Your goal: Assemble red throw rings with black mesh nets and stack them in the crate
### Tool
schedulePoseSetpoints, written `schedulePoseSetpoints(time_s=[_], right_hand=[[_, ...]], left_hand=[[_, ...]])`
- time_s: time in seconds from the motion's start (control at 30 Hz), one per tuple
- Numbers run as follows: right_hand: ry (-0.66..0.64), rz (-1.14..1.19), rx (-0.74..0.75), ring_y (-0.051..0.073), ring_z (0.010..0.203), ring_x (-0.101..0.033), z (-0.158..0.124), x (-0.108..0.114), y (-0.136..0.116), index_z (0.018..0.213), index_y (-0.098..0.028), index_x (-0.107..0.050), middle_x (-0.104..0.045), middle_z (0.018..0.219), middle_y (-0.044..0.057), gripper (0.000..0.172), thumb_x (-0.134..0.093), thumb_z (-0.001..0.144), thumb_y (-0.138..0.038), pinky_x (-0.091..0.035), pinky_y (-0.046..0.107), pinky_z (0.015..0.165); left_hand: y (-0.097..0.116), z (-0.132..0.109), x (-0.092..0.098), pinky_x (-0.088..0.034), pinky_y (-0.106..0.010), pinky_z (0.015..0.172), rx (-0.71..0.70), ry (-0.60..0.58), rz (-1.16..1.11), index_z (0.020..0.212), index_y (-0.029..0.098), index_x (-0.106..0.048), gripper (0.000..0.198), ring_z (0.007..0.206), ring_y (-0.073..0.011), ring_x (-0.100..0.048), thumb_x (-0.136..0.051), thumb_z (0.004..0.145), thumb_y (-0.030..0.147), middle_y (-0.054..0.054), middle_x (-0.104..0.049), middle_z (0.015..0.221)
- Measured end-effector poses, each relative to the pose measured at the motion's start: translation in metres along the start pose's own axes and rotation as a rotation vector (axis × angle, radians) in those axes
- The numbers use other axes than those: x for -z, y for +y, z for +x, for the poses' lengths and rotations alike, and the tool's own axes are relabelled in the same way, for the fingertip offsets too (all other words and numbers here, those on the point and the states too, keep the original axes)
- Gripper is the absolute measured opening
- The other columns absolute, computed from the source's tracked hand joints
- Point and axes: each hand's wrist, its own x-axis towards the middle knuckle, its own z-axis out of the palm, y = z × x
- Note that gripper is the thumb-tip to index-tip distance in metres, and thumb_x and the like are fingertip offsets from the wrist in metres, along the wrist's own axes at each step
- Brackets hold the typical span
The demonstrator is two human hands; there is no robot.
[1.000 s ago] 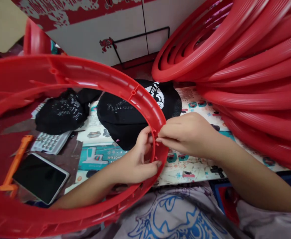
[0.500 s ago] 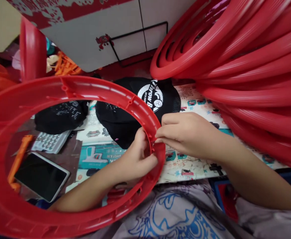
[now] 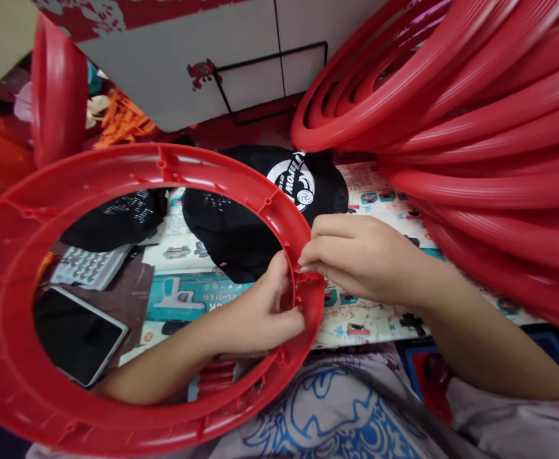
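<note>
A big red plastic ring [image 3: 16, 319] with ribs and small posts inside its channel is tilted over the table's left half. Through its opening reaches my left hand [image 3: 269, 306], closed around the ring's right side with the thumb on the inner edge. My right hand [image 3: 350, 255] has its fingers pinched together at the ring's right rim; whatever lies between the fingertips is too small to make out. Behind the ring lies a black cloth [image 3: 241, 236] with a white printed logo.
Many red rings [image 3: 480, 185] are stacked at the right. A white box [image 3: 178, 76] stands at the back. Orange pieces [image 3: 126, 118], a phone [image 3: 78, 331], a calculator [image 3: 88, 266] and another black cloth [image 3: 116, 223] are at the left. Printed card [image 3: 360, 319] covers the table's front.
The red ring has turned in my left hand, its posts shifting to the right and down along the rim. My right hand keeps its pinch at nearly the same spot.
</note>
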Motion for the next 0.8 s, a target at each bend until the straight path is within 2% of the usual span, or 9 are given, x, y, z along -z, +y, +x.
schedulePoseSetpoints(time_s=[0.13,0.27,0.37,0.47,0.5,0.57,0.67,0.73,0.8], right_hand=[[0.042,0.045,-0.011,0.011,0.068,-0.049,0.001,-0.001,-0.001,0.084,-0.014,-0.066,-0.057,0.079,0.003,0.025,-0.044,0.094,-0.017,-0.038,0.022,0.060],[-0.043,0.099,-0.039,0.013,0.074,-0.056,0.003,-0.004,-0.001,0.084,-0.011,-0.068,-0.062,0.083,0.006,0.024,-0.045,0.092,-0.013,-0.042,0.023,0.065],[-0.050,0.100,-0.057,0.014,0.077,-0.058,0.003,-0.003,0.000,0.085,-0.011,-0.068,-0.064,0.087,0.006,0.022,-0.048,0.091,-0.014,-0.042,0.024,0.066],[-0.035,0.098,-0.056,0.014,0.076,-0.058,0.002,-0.002,0.000,0.085,-0.012,-0.069,-0.064,0.087,0.005,0.022,-0.049,0.091,-0.016,-0.041,0.024,0.065],[-0.034,0.088,-0.052,0.014,0.076,-0.059,0.002,-0.002,0.000,0.085,-0.013,-0.070,-0.064,0.087,0.005,0.022,-0.049,0.092,-0.016,-0.041,0.024,0.064],[-0.036,0.056,-0.044,0.014,0.074,-0.058,0.002,-0.002,-0.001,0.084,-0.014,-0.070,-0.065,0.085,0.005,0.023,-0.049,0.092,-0.018,-0.040,0.025,0.063],[-0.052,0.031,-0.032,0.013,0.071,-0.058,0.001,-0.004,-0.001,0.084,-0.015,-0.071,-0.065,0.083,0.004,0.024,-0.050,0.093,-0.021,-0.037,0.025,0.060],[-0.046,0.024,-0.025,0.012,0.068,-0.056,0.001,-0.005,0.000,0.085,-0.016,-0.071,-0.064,0.081,0.002,0.023,-0.051,0.093,-0.022,-0.034,0.025,0.058],[-0.015,0.005,-0.035,0.012,0.065,-0.055,0.000,-0.006,0.001,0.088,-0.016,-0.072,-0.063,0.078,0.001,0.021,-0.053,0.093,-0.025,-0.032,0.025,0.055]], left_hand=[[-0.003,-0.003,0.003,-0.045,-0.026,0.076,0.002,-0.027,0.074,0.133,0.023,-0.025,0.064,0.088,-0.0141,-0.052,-0.050,0.077,0.007,-0.002,-0.048,0.101],[-0.005,-0.005,0.002,-0.047,-0.031,0.080,-0.006,-0.059,0.186,0.134,0.021,-0.026,0.063,0.090,-0.0169,-0.052,-0.053,0.078,0.010,-0.004,-0.050,0.104],[-0.003,-0.005,-0.003,-0.047,-0.030,0.080,-0.053,-0.029,0.133,0.139,0.022,-0.016,0.069,0.089,-0.0164,-0.054,-0.051,0.081,0.011,-0.006,-0.053,0.107],[0.000,-0.004,-0.008,-0.047,-0.030,0.086,-0.103,0.007,0.060,0.141,0.024,-0.008,0.074,0.098,-0.0168,-0.056,-0.055,0.084,0.014,-0.008,-0.051,0.114],[0.000,-0.003,-0.009,-0.047,-0.030,0.089,-0.123,0.003,0.021,0.139,0.024,-0.011,0.070,0.102,-0.0168,-0.056,-0.055,0.086,0.017,-0.008,-0.050,0.116],[0.001,-0.002,-0.010,-0.048,-0.028,0.088,-0.147,0.045,-0.085,0.132,0.025,-0.023,0.052,0.101,-0.0150,-0.056,-0.054,0.090,0.024,-0.006,-0.049,0.114],[0.003,0.001,-0.011,-0.048,-0.020,0.073,-0.094,0.174,-0.183,0.111,0.023,-0.038,0.023,0.082,-0.0086,-0.055,-0.051,0.092,0.024,0.000,-0.050,0.097],[0.002,0.002,-0.011,-0.046,-0.017,0.066,-0.067,0.210,-0.165,0.105,0.022,-0.039,0.020,0.074,-0.0068,-0.052,-0.053,0.090,0.020,0.002,-0.050,0.091],[0.001,0.001,-0.010,-0.045,-0.018,0.064,-0.080,0.213,-0.102,0.107,0.022,-0.038,0.022,0.075,-0.0079,-0.053,-0.051,0.090,0.018,0.002,-0.051,0.092]])
